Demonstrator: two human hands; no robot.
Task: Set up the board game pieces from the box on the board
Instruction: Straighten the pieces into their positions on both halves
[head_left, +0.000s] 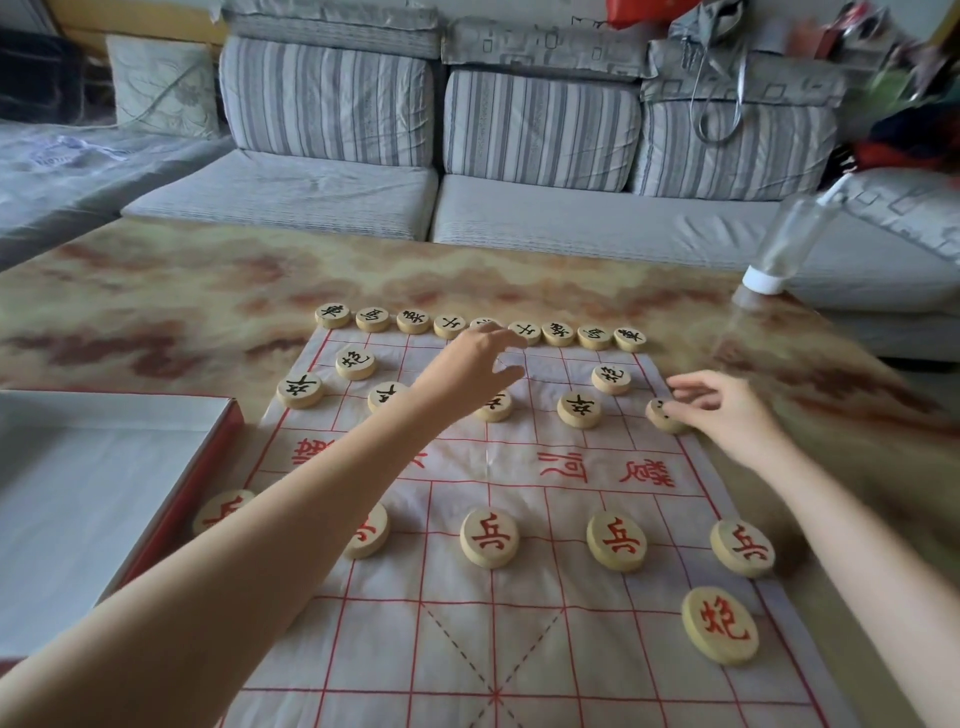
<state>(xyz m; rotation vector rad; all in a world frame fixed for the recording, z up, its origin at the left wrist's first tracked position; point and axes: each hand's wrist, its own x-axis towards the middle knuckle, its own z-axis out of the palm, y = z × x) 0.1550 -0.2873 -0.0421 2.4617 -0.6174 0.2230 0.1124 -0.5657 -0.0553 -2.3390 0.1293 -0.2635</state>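
Note:
A white cloth board (519, 639) with red grid lines lies on the table. Round wooden pieces with black characters line its far edge (413, 321), and more stand in the rows behind it (579, 409). Red-lettered pieces (489, 537) stand in the near half, with one red piece (719, 625) at the near right. My left hand (470, 364) reaches over the far middle, fingers spread and relaxed, above the far row's centre piece. My right hand (727, 410) pinches a black-lettered piece (662, 415) at the board's right edge.
A shallow box (78, 493) with a red rim and white lining lies at the left of the board. A clear plastic bottle (784, 244) stands at the table's far right corner. A grey striped sofa (519, 208) runs behind the table.

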